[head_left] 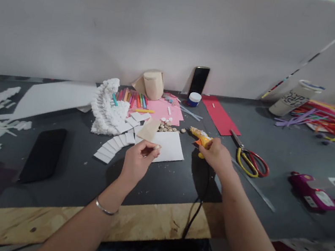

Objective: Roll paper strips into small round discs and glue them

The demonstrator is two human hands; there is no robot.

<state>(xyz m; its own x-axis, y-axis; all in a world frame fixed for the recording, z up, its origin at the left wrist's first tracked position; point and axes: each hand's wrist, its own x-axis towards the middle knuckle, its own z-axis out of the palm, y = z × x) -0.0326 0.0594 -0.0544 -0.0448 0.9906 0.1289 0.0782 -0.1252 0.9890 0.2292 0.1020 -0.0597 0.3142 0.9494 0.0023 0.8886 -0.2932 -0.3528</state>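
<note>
My left hand pinches a small pale piece between thumb and fingertips, over the near edge of a white card. My right hand is wrapped round a yellow hot glue gun with an orange trigger. Its nozzle points away and to the left, and its black cord drops over the table edge. Beyond the card sits a cluster of small tan, pebble-like pieces. A beige paper piece overlaps the card's left side, beside a curved row of white rectangles.
Yellow-and-red-handled scissors lie right of the glue gun, near a red sheet. Behind stand a phone and a white-lidded jar. A fluffy white form, a black phone and two magenta devices also lie around.
</note>
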